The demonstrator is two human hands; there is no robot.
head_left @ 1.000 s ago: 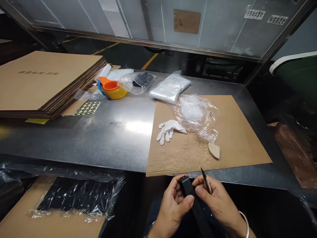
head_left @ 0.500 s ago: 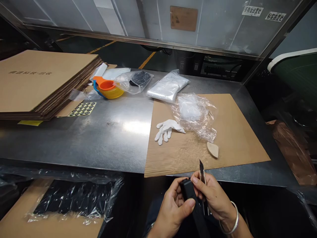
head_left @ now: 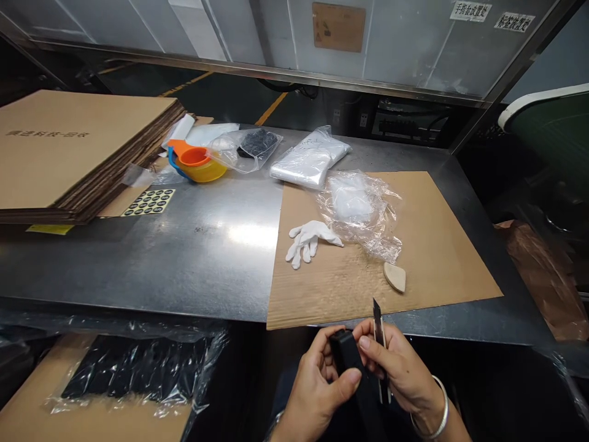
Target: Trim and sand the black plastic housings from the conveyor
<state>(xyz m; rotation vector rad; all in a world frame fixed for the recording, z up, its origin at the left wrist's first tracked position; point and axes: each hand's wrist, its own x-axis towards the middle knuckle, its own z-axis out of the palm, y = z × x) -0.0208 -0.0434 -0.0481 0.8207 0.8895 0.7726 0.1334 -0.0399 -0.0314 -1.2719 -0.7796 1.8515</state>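
My left hand (head_left: pixel 317 390) is wrapped around a long black bar (head_left: pixel 352 374), thumb pressed across its face and fingers curled behind, so it is closed on the part. My right hand (head_left: pixel 398 371) pinches a slim utility knife (head_left: pixel 380 344) between thumb and forefinger, the blade pointing up and slightly away from me, just beside the bar's upper end; the fingertips of that hand also touch the bar's right edge. The bar's long axis runs from its top end, near the table's front edge, down and toward my body, and both hands meet at that top end, with the knife hand on its right side and the holding hand on its left. Just ahead lies a cardboard sheet (head_left: pixel 442 245) on the metal table (head_left: pixel 193 258), carrying a white glove (head_left: pixel 307 238), crumpled clear plastic (head_left: pixel 363 212) and a small tan wedge (head_left: pixel 396 276). Farther off are a stack of flat cartons (head_left: pixel 69 153), an orange and yellow cup (head_left: pixel 196 162) and a sticker sheet (head_left: pixel 150 201). Below left, a carton lined with plastic holds dark parts (head_left: pixel 133 368).
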